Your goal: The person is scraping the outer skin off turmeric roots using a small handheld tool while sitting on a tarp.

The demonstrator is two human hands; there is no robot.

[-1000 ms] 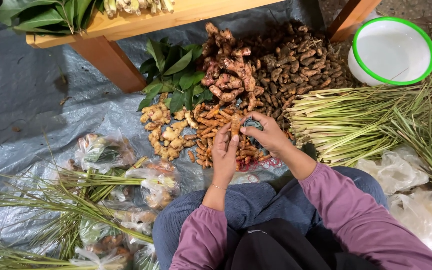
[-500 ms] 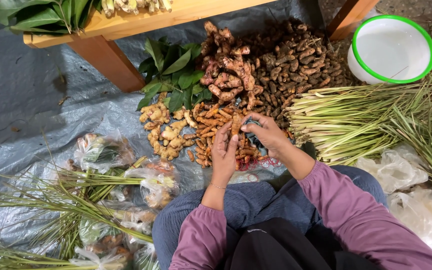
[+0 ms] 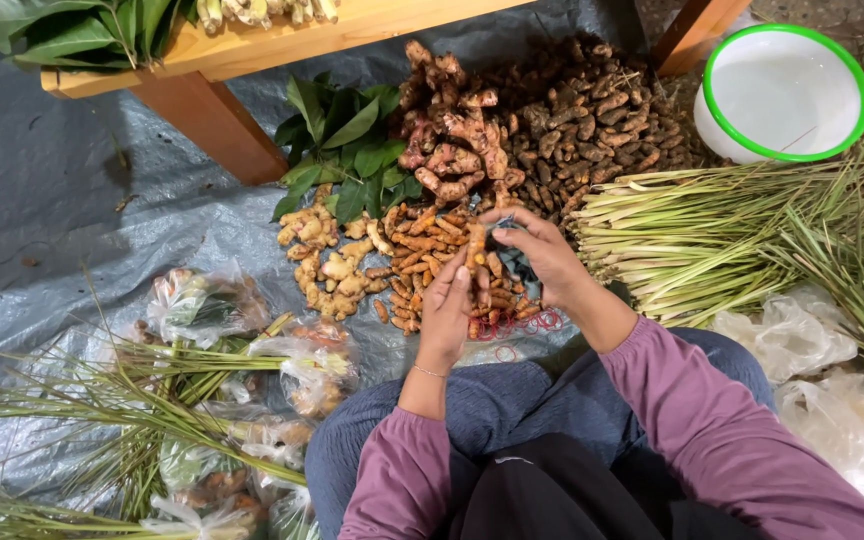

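Turmeric root (image 3: pixel 475 247): orange finger-shaped piece, held upright above the turmeric pile (image 3: pixel 422 270), between both hands, lifted clear for a closer look.
Left hand (image 3: pixel 447 310): palm up, fingers curled loosely round the lower end of the root, cradling rather than clamping.
Right hand (image 3: pixel 542 250): fingers pinched near the top of the root; something dark and thin at the fingertips, too small to tell what.
Rubber bands (image 3: pixel 512 328): red loops on the tarpaulin (image 3: pixel 62 220) just under the hands, within easy reach.
Sorted piles: pale ginger (image 3: pixel 322 260) left of the turmeric, pinkish galangal (image 3: pixel 452 140) and dark small rhizomes (image 3: pixel 602 110) behind, each kind kept apart.
Lemongrass (image 3: pixel 692 235): bundled stalks to the right, bases pointing inward.
Bowl (image 3: pixel 787 95): white with green rim, beyond the lemongrass.
Filled bags (image 3: pixel 202 305): clear plastic, lower left among loose stalks.
Counter (image 3: pixel 282 40): wooden, leaves lying on top.
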